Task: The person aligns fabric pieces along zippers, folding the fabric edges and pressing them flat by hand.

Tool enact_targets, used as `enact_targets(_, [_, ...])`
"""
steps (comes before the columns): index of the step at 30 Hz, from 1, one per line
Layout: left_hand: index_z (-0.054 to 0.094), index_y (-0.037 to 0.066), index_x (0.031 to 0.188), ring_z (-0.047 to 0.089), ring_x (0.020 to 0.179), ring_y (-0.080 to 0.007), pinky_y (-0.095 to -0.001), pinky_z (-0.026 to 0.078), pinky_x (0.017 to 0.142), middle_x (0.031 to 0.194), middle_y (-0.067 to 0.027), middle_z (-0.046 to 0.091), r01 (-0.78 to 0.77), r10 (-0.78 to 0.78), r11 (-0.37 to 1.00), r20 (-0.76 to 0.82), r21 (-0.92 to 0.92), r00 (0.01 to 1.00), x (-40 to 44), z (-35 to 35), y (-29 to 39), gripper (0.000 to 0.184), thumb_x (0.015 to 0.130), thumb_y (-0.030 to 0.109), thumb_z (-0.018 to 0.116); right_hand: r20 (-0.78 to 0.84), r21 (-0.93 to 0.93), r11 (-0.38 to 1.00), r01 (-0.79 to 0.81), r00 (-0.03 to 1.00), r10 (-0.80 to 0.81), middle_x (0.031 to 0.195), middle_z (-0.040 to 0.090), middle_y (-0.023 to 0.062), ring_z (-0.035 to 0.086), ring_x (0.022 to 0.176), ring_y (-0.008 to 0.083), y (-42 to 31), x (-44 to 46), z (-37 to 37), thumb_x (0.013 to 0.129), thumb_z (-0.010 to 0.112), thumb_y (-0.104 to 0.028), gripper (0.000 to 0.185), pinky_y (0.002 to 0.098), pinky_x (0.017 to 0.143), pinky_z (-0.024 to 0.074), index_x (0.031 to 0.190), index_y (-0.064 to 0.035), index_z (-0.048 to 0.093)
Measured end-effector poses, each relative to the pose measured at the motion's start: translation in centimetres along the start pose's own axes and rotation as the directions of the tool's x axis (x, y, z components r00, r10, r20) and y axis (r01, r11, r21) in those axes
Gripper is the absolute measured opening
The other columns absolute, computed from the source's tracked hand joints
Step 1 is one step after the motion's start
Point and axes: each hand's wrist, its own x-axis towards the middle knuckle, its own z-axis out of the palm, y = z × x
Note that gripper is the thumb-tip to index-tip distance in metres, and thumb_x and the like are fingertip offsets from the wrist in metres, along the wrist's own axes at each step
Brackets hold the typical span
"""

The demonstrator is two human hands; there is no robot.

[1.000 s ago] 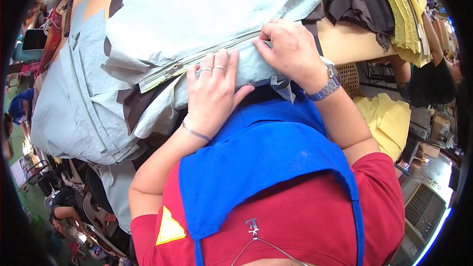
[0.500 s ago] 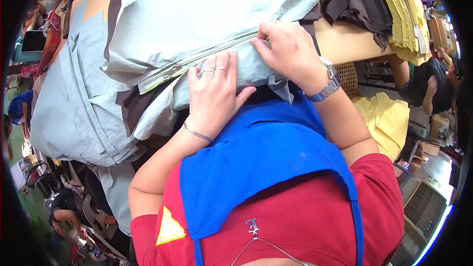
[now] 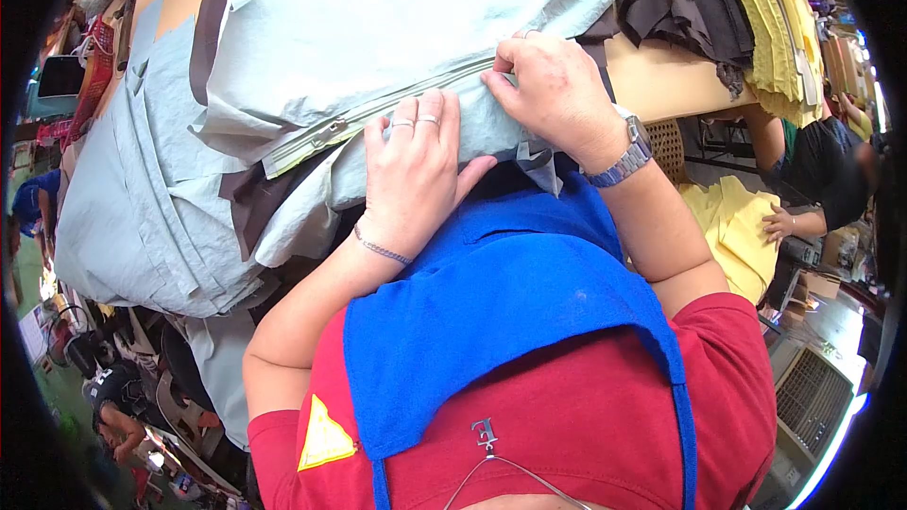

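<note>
The zipper strip (image 3: pixel 359 115) is narrow and straight, striped in pale green, white and dark lines, with a metal slider (image 3: pixel 337 126) near its lower end; it slants across pale grey-green cloth (image 3: pixel 378 28), creased and brightly lit, from eight o'clock up to two. It lies just beyond the left hand (image 3: pixel 413 156), at that hand's twelve o'clock, the slider at its ten. This hand is spread flat on the cloth, fingers extended and their tips at the strip's near edge. The right hand (image 3: pixel 557 94), apart from the left, has thumb and forefinger bent close together where the strip runs in from its nine o'clock; whether they nip it, I cannot tell. Past the strip's eight o'clock end hangs dark brown cloth (image 3: pixel 250 203), and at nine o'clock a pale folded bundle (image 3: pixel 142 208). The tan table (image 3: pixel 661 71) shows at two o'clock, with dark cloth (image 3: pixel 699 0) and yellow pieces (image 3: pixel 765 28) beyond. At four o'clock, another person's hand (image 3: pixel 780 224) touches a yellow pile (image 3: pixel 727 217); a blue apron (image 3: pixel 510 274) fills six.
</note>
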Motion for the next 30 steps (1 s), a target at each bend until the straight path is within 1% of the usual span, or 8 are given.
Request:
enact_targets(4, [0.054, 0.001, 0.139, 0.053, 0.122, -0.0248, -0.0425, 0.040, 0.094, 0.132, -0.0110, 0.055, -0.053, 0.052, 0.998, -0.047, -0.022, 0.998, 0.8, 1.1, 0.9, 0.084, 0.083, 0.061, 0.068, 0.029, 0.006, 1.000, 0.024, 0.999, -0.024, 0.083, 0.066, 0.0147, 0.068, 0.079, 0.0357, 0.1, 0.2, -0.1, 0.084, 0.071, -0.020, 0.016, 0.0464, 0.070, 0.0552, 0.084, -0.0052, 0.065])
enact_targets(9, [0.052, 0.001, 0.142, 0.051, 0.124, -0.0245, -0.0431, 0.040, 0.094, 0.135, -0.0108, 0.054, -0.032, 0.032, 0.999, 0.026, 0.021, 0.999, 1.0, 0.8, 1.3, 0.087, 0.082, 0.062, 0.068, 0.094, 0.024, 1.000, 0.013, 0.995, -0.015, 0.082, 0.064, 0.0158, 0.067, 0.080, 0.0376, -0.2, -0.8, -1.2, 0.086, 0.069, -0.015, 0.013, 0.0471, 0.068, 0.0543, 0.088, -0.0043, 0.062])
enact_targets(13, [0.052, 0.001, 0.142, 0.051, 0.123, -0.0240, -0.0430, 0.040, 0.093, 0.136, -0.0106, 0.054, -0.030, 0.029, 0.999, 0.019, 0.022, 0.999, 1.0, 1.1, 1.3, 0.088, 0.080, 0.060, 0.071, 0.131, 0.000, 1.000, -0.029, 0.991, 0.028, 0.093, 0.069, 0.0137, 0.068, 0.085, 0.0340, 0.4, -2.4, -3.2, 0.088, 0.068, -0.008, 0.017, 0.0441, 0.075, 0.0543, 0.104, -0.0045, 0.069])
enact_targets(16, [0.052, 0.000, 0.142, 0.051, 0.123, -0.0239, -0.0425, 0.040, 0.092, 0.136, -0.0106, 0.054, -0.030, 0.030, 0.999, 0.032, 0.011, 0.999, 1.1, 0.8, 1.3, 0.088, 0.079, 0.059, 0.072, 0.016, -0.050, 0.996, 0.076, 0.997, -0.075, 0.090, 0.068, 0.0138, 0.067, 0.088, 0.0341, 0.2, -2.8, -4.0, 0.085, 0.065, -0.007, 0.015, 0.0454, 0.077, 0.0536, 0.100, -0.0049, 0.064])
enact_targets(19, [0.052, 0.000, 0.142, 0.051, 0.123, -0.0240, -0.0425, 0.040, 0.092, 0.136, -0.0109, 0.054, -0.029, 0.028, 0.999, 0.048, 0.021, 0.998, 1.1, 0.6, 1.3, 0.088, 0.079, 0.059, 0.071, -0.009, -0.135, 0.982, 0.133, 0.991, -0.135, 0.087, 0.068, 0.0129, 0.067, 0.091, 0.0325, 0.2, -2.6, -4.7, 0.083, 0.064, -0.006, 0.016, 0.0452, 0.079, 0.0535, 0.099, -0.0053, 0.065])
enact_targets(22, [0.051, 0.000, 0.143, 0.051, 0.124, -0.0242, -0.0424, 0.040, 0.092, 0.136, -0.0110, 0.054, -0.033, 0.032, 0.999, 0.038, 0.023, 0.999, 1.1, 0.6, 1.4, 0.089, 0.079, 0.059, 0.071, 0.061, -0.193, 0.978, 0.081, 0.996, -0.070, 0.086, 0.067, 0.0129, 0.067, 0.088, 0.0330, 1.4, -2.3, -5.8, 0.083, 0.064, -0.005, 0.017, 0.0449, 0.077, 0.0538, 0.100, -0.0049, 0.066])
enact_targets(25, [0.050, 0.000, 0.144, 0.051, 0.125, -0.0246, -0.0426, 0.039, 0.092, 0.136, -0.0113, 0.053, -0.035, 0.034, 0.999, 0.049, 0.015, 0.998, 1.1, 0.7, 1.4, 0.090, 0.079, 0.059, 0.072, 0.133, -0.085, 0.995, 0.052, 0.990, -0.040, 0.087, 0.067, 0.0129, 0.066, 0.084, 0.0337, 3.1, -2.0, -6.0, 0.083, 0.064, -0.006, 0.017, 0.0443, 0.074, 0.0539, 0.100, -0.0055, 0.066])
enact_targets(30, [0.049, 0.000, 0.144, 0.050, 0.126, -0.0247, -0.0430, 0.040, 0.092, 0.137, -0.0119, 0.052, -0.029, 0.028, 0.999, 0.064, 0.019, 0.998, 1.1, 0.7, 1.4, 0.092, 0.078, 0.059, 0.072, 0.154, 0.138, 0.987, 0.081, 0.983, -0.102, 0.089, 0.067, 0.0142, 0.067, 0.083, 0.0337, 3.4, -1.5, -4.2, 0.089, 0.073, -0.023, 0.019, 0.0430, 0.072, 0.0537, 0.095, -0.0057, 0.066])
